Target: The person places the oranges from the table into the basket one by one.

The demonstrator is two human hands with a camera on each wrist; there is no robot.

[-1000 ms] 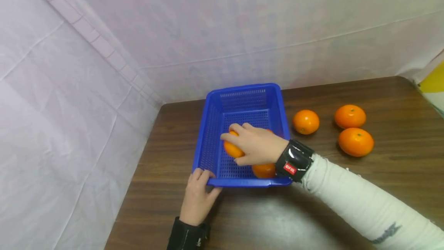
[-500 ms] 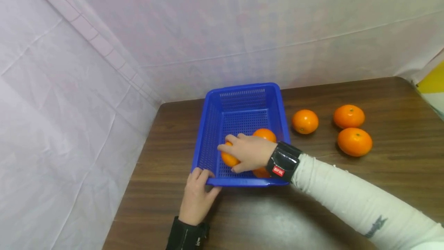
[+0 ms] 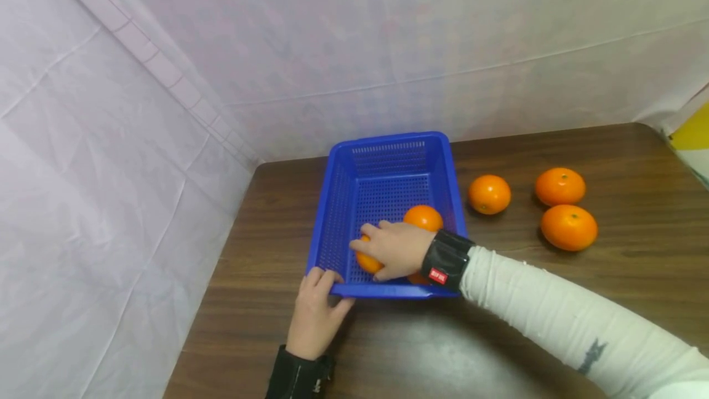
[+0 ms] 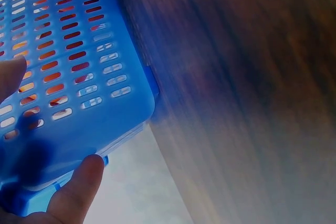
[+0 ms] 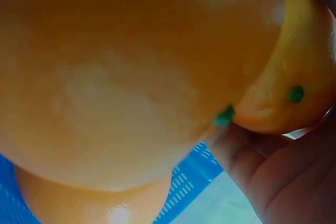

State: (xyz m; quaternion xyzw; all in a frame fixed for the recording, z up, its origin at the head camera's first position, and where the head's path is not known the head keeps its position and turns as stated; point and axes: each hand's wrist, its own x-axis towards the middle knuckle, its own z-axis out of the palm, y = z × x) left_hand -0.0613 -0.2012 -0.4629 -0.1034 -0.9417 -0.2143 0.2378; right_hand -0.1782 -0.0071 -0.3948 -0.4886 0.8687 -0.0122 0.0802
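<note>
A blue plastic basket [image 3: 382, 291] with slotted walls stands on the table. My left hand [image 3: 316, 313] grips its near-left corner, fingers over the rim and thumb at the outside; the left wrist view has the slotted wall [image 4: 100, 108] between thumb and a finger. Inside the basket, low at the near left, my right hand [image 3: 400, 250] holds an orange [image 3: 365, 261] from above. Beside that hand lies a second orange [image 3: 423, 217]; a third orange [image 3: 419, 278] is mostly hidden under the wrist. In the right wrist view the held orange [image 5: 307, 61] shows behind a large, close one.
On the wooden table [image 3: 244, 276], right of the basket, are a single orange [image 3: 490, 194] and a pair, one orange [image 3: 560, 187] behind another orange [image 3: 568, 227]. White sheeting [image 3: 354, 48] hangs behind the table and along its left side.
My right hand has moved lower and nearer in the basket with the orange, uncovering the orange behind it. The left hand keeps its grip on the corner.
</note>
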